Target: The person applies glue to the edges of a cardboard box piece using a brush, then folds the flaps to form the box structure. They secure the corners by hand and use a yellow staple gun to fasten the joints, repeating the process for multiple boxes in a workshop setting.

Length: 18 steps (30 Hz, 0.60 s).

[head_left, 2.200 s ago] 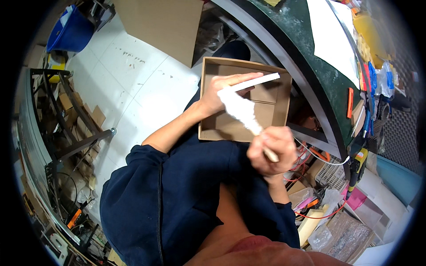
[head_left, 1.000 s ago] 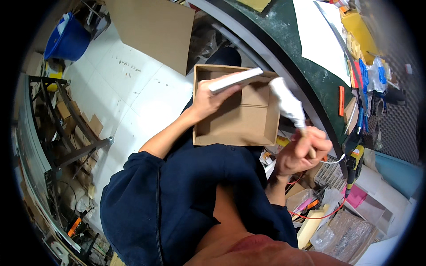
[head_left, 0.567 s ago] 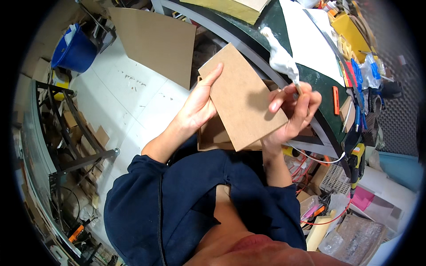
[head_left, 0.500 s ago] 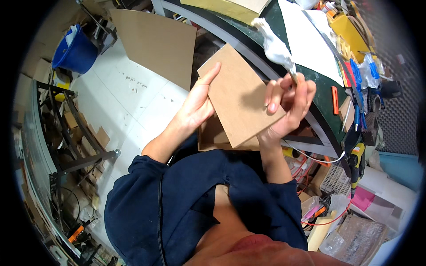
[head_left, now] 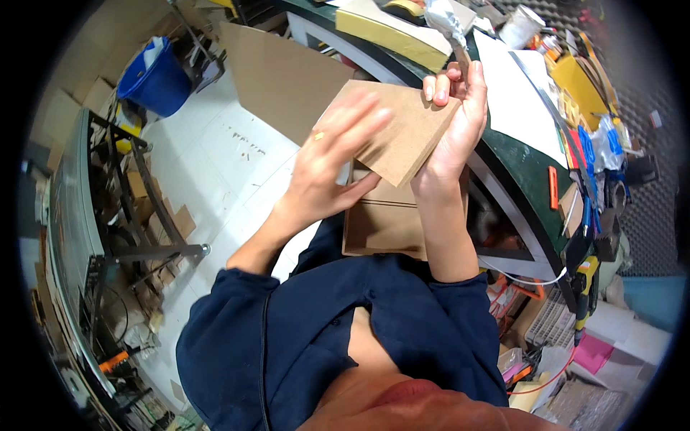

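Note:
A brown fibreboard panel [head_left: 424, 118] with a thick edge is tilted up in front of my chest. My right hand [head_left: 458, 136] grips it along its right side, and the same hand's upper fingers hold a thin-handled stick with a white, lumpy head [head_left: 444, 20] pointing away from me. My left hand [head_left: 327, 165], smeared by motion, hovers over the panel's left part with its fingers spread. Whether it touches the face cannot be made out. Below the panel, an open brown box [head_left: 384, 233] rests on my lap, partly hidden by my right forearm.
On the right, a dark green worktable [head_left: 514, 136] carries white paper [head_left: 503, 93], a yellow block [head_left: 392, 39] and an orange cutter [head_left: 553, 188]. A large brown sheet [head_left: 277, 79] leans at the far left, near a blue bucket [head_left: 154, 82]. A black metal frame [head_left: 154, 251] stands left.
My left hand has released the panel's left edge and spread over its face. The panel has moved away and tipped, showing its thick edge. My right hand and stick have moved farther away.

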{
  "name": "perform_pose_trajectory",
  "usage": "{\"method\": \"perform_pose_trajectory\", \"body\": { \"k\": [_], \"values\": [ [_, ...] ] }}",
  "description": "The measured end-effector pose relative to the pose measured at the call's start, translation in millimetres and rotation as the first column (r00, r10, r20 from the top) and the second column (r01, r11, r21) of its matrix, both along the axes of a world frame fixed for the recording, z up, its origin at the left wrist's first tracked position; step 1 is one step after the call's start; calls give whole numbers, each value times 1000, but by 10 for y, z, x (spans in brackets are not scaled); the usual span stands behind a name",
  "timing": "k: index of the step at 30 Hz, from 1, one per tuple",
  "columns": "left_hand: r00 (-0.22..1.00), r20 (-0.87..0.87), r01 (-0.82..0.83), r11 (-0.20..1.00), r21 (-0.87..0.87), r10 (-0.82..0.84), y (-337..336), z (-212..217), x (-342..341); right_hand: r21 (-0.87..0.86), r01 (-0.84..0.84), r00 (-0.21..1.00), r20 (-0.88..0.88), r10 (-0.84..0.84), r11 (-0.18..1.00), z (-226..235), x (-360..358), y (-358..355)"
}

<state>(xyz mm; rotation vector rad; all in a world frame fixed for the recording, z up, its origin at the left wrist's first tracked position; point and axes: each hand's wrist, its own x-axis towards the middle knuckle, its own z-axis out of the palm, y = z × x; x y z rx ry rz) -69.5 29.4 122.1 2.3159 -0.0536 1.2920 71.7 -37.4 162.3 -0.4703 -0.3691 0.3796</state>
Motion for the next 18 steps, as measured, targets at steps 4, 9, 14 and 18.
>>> {"method": "perform_pose_trajectory", "body": {
  "k": [4,9,14,18],
  "values": [
    [1000,5,-5,997,77,5,66,-2,155,-7,-52,998,-35,52,999,-50,-86,17],
    [989,46,148,973,-176,-142,184,112,113,-108,135,991,2,-136,985,-30,-101,-143],
    [994,-28,95,980,-174,-101,492,62,5,-75,537,622,708,-334,840,-213,-178,-774],
    [993,-74,78,984,-159,-91,500,63,9,-6,625,344,900,-269,781,-345,-293,-923]
  ]
}}
